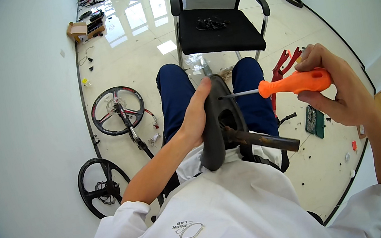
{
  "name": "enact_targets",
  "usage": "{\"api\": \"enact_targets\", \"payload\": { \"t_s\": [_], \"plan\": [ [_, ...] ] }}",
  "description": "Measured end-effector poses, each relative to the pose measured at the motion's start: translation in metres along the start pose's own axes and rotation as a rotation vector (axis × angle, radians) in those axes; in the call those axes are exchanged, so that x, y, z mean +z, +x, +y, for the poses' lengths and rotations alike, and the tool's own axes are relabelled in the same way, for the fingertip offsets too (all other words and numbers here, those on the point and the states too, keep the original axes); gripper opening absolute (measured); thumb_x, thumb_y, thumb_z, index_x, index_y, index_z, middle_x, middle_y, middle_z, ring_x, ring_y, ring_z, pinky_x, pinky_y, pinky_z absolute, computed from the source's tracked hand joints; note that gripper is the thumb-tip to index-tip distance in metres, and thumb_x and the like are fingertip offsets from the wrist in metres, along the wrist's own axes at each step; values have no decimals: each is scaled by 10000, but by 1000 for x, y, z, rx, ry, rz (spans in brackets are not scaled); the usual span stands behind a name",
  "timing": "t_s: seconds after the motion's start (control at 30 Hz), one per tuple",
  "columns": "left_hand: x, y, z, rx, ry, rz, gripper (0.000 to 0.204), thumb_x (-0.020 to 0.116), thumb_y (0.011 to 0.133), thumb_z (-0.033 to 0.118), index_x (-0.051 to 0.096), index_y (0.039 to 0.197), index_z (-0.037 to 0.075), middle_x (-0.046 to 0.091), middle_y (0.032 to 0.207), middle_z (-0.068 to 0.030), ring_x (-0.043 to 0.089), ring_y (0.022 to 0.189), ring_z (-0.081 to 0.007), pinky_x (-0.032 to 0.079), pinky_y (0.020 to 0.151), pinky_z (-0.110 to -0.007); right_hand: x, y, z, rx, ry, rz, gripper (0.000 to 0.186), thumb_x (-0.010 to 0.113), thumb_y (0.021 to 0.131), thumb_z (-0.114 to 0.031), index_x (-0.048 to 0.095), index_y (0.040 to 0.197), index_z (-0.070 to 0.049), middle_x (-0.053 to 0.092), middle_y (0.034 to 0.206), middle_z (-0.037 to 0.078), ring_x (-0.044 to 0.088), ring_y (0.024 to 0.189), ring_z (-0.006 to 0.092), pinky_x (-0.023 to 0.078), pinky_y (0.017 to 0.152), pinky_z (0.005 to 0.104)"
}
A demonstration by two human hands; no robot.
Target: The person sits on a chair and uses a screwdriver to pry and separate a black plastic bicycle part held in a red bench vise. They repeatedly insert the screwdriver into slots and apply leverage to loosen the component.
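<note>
The left hand (194,117) grasps the bicycle saddle (213,138), seemingly to steady it against the orange-handled screwdriver (277,86) gripped in the right hand (349,91).

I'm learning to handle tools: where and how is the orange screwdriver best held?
Probably by its thick orange handle, coming from the right, where the right hand is: the bulky end lies on that side, while the slim metal shaft points left toward the dark saddle.

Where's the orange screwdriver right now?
In the head view, the orange screwdriver is right of centre, in the right hand, its tip at the black bike saddle.
</note>
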State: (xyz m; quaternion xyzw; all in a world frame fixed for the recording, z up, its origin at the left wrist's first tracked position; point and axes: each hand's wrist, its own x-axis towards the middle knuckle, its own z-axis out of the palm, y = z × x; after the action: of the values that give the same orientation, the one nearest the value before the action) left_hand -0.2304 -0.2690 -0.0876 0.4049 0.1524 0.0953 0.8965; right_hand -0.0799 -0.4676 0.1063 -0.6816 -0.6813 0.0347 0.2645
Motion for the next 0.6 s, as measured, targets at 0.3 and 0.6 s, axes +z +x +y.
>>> {"api": "enact_targets", "payload": {
  "t_s": [0.3,0.6],
  "plan": [
    [-4,2,1,48,-67,-13,662,347,996,665,484,1333,111,641,1095,-148,662,1033,-259,556,921,-439,17,-3,24,92,375,-4,351,716,718,-11,513,996,-76,503,1087,103,513,1053,206,457,922,347],
    [0,1,-2,77,-40,-1,653,364,998,652,486,1325,100,644,1079,-135,662,1004,-251,555,916,-421,30,7,39,419,990,115,450,423,1009,-420,537,1155,-10,588,1029,129,619,870,192,526,731,344]
  ]
}}
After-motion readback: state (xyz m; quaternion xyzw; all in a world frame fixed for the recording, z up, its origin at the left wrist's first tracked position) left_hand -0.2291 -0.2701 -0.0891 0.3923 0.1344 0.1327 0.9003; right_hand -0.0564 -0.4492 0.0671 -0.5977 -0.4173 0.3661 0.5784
